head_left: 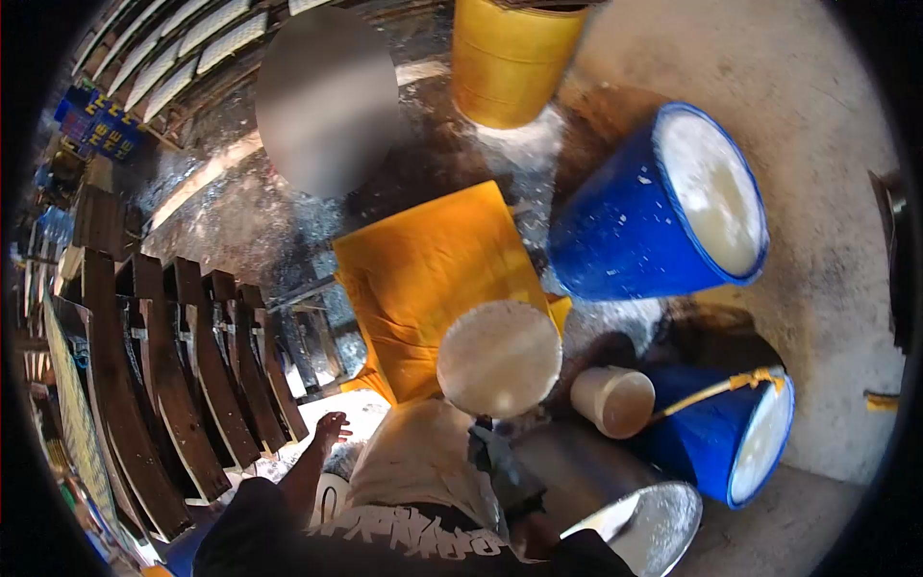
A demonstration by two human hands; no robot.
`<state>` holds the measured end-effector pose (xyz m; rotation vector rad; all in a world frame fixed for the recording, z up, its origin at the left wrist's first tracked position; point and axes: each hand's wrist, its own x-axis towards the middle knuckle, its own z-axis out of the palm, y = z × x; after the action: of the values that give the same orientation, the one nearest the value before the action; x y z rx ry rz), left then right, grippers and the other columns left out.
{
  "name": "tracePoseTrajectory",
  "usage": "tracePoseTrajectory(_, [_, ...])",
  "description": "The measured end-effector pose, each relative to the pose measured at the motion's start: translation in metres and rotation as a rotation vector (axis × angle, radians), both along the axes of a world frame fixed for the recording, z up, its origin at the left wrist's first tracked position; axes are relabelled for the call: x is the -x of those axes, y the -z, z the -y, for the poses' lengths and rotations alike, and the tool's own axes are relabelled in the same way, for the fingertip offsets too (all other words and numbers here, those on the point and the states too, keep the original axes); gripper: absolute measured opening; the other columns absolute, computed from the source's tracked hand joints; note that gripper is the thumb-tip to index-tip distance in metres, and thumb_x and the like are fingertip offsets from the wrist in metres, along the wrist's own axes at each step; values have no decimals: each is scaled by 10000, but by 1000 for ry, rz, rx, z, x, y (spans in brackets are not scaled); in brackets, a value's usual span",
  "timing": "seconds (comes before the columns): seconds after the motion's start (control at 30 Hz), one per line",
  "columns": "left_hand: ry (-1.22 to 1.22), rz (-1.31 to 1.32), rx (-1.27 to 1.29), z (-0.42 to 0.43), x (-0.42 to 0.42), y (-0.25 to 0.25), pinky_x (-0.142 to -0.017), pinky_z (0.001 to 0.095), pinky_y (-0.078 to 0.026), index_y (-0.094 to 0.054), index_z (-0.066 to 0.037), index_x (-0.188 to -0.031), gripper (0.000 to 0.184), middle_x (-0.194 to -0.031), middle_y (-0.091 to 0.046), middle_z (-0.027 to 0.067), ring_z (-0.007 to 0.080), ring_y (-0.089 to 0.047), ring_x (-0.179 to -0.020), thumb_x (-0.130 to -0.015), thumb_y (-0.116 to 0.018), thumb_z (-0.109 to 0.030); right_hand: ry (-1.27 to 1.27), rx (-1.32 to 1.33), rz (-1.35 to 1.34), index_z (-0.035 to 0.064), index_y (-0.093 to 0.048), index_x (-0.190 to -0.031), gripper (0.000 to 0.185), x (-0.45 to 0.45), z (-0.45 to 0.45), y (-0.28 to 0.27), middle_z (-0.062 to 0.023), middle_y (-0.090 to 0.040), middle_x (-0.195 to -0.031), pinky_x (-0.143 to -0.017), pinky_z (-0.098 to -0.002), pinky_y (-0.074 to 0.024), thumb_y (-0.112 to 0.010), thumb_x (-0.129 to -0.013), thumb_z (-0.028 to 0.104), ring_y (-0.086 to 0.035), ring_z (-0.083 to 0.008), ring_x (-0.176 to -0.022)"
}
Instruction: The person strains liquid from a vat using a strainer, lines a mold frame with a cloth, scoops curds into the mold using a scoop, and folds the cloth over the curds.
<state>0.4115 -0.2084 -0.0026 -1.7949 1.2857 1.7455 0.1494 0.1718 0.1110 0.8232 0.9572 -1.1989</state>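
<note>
My right hand [507, 471], apparently in a grey glove, is shut at the near rim of a round, pale pan-like thing [499, 359]. Its speckled whitish face is turned up, and I cannot tell whether it is a shallow pan or a sieve. Beneath its far part lies an orange-yellow sheet [433, 274] draped over a boxy shape. Down on the left, my left hand [333, 429] hangs beside my apron [423, 452], fingers apart and holding nothing. A white surface lies behind that hand.
Blue drums [606, 226] with whitish contents stand at right, a stick [716, 392] across the nearer one. A cream bucket [612, 402] and a metal drum [673, 524] are close by my right side. Dark wooden racks [178, 385] fill the left; a yellow barrel [514, 67] stands farther off.
</note>
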Motion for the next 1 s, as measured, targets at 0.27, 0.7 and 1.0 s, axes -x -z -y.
tracePoseTrajectory(0.27, [-120, -35, 35, 27, -64, 14, -620, 402, -523, -478, -135, -1221, 515, -1070, -622, 111, 254, -672, -745, -865, -607, -485, -180, 182, -115, 164, -461, -730, 234, 91, 206, 68, 61, -403, -619, -489, -222, -341, -529, -925, 276, -396, -70, -534])
tracePoseTrajectory(0.7, [-36, -30, 3, 17, -2, 3, -615, 389, -537, -492, -87, -1220, 481, -1038, -630, 111, 261, -674, -762, -887, -607, -414, -82, -758, -943, 126, -492, -805, 130, 150, 160, 124, 2, -480, -656, -490, -283, -395, -592, -855, 194, -451, -127, -521])
tracePoseTrajectory(1.0, [305, -189, 5, 17, 103, 2, -593, 310, -528, -482, -107, -1204, 403, -989, -637, 88, 213, -674, -735, -902, -577, -355, 986, -907, -1404, 4, -469, -1097, 301, 129, -151, -36, -63, -582, -949, -696, -276, -483, -623, -841, 42, -545, -132, -789])
